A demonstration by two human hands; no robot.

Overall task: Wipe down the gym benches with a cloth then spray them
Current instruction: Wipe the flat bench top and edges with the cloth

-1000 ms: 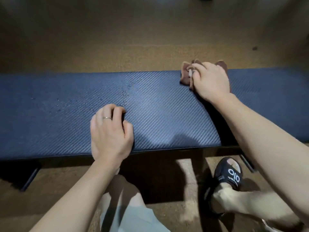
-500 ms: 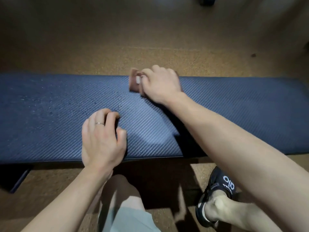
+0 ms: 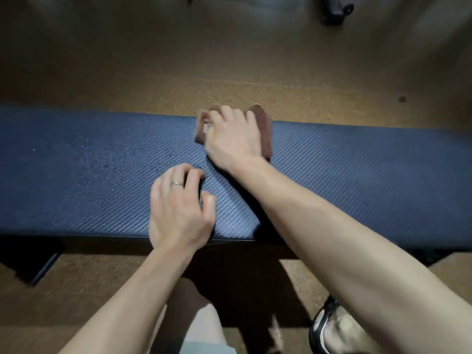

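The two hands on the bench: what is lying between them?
Only bare blue bench padding, seen in the head view, separates the left hand from the right hand pressing the brown cloth.

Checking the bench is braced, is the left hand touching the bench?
Touching. The head view shows the left hand resting on the bench, its curled fingertips pressed against the blue pad near the front edge, no gap visible.

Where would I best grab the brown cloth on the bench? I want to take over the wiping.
Probably the right flap of the brown cloth, coming from above on the right. The right hand covers its middle, pressing it to the blue bench; that loose flap sticks out beside the hand, free to pinch.
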